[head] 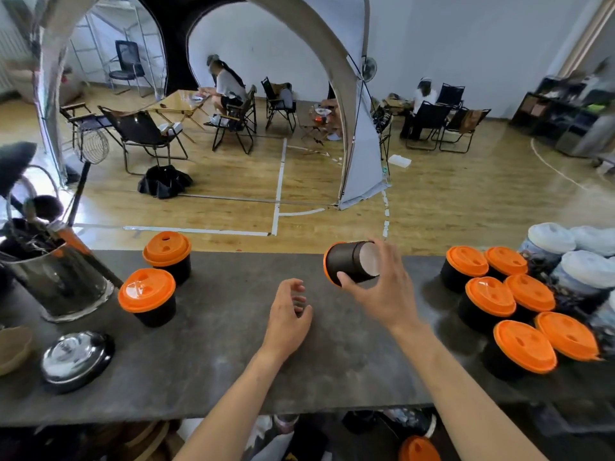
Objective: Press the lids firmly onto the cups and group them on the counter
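- From the head camera, my right hand (382,294) grips a black paper cup with an orange plastic lid (349,264). My thumb curls under its near side and my fingers wrap over its far side and base.
- That cup is tipped on its side above the dark grey stone counter (216,361), near the far edge. Its lidded end points left and its pale round bottom faces right, towards my palm. Only the rim of its lid shows.
- My left hand (289,311) is just left of it and nearer to me, fingers loosely curled, holding nothing.
- Two more orange-lidded black cups (148,296) stand upright on the left of the counter, close together, one farther from me than the other.
- A cluster of six orange-lidded black cups (489,301) stands on the right, packed close.
- Beyond that cluster, at the right edge, are patterned cups with white lids (565,261).
- On the far left sits a shiny metal pot holding utensils (56,281), with a round steel lid (76,359) lying nearer to me.
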`<control>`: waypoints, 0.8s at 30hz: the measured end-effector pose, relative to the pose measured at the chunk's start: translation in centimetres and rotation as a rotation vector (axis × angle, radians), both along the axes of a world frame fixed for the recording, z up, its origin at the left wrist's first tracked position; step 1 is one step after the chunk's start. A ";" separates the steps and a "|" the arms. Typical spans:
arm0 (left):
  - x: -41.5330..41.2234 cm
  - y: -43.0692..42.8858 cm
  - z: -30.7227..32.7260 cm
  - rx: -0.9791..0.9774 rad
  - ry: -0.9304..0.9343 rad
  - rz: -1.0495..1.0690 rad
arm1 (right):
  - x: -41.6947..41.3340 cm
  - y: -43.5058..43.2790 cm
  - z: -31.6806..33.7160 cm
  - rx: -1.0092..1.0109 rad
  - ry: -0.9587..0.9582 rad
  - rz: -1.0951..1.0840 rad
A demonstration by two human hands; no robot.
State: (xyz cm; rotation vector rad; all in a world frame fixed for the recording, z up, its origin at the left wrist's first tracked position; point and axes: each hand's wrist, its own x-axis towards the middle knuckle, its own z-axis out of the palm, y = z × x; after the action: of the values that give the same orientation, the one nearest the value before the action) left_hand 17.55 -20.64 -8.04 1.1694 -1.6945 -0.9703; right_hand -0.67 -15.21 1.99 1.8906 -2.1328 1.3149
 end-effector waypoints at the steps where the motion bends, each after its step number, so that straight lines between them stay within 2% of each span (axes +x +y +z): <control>1: 0.0 -0.1 0.0 0.010 0.009 -0.009 | -0.1 0.3 -0.1 0.012 -0.067 0.000; 6: -0.3 0.2 0.4 0.090 0.050 -0.007 | -0.5 3.3 -3.0 0.005 -0.469 0.034; 9: -1.9 0.8 2.0 0.240 0.240 0.010 | -1.1 5.0 -4.8 0.015 -0.527 -0.011; 11: -4.2 1.2 3.1 0.389 0.350 -0.054 | -1.6 5.5 -5.5 0.023 -0.574 -0.016; 14: -8.4 2.9 4.6 0.384 0.238 -0.217 | -2.7 5.9 -5.8 0.032 -0.646 -0.031; 17: -12.0 3.8 4.6 0.391 0.225 -0.194 | -5.1 6.2 -5.9 0.047 -0.678 -0.058; 24: -19.0 1.2 5.0 0.191 0.018 -0.198 | -9.4 7.6 -8.2 0.072 -0.680 -0.168</control>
State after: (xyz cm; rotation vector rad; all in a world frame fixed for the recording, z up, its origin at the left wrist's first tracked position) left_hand -1.46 -19.43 -3.07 1.1243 -1.7580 -1.2842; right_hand -10.11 -7.60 -6.16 1.3506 -2.5651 2.0797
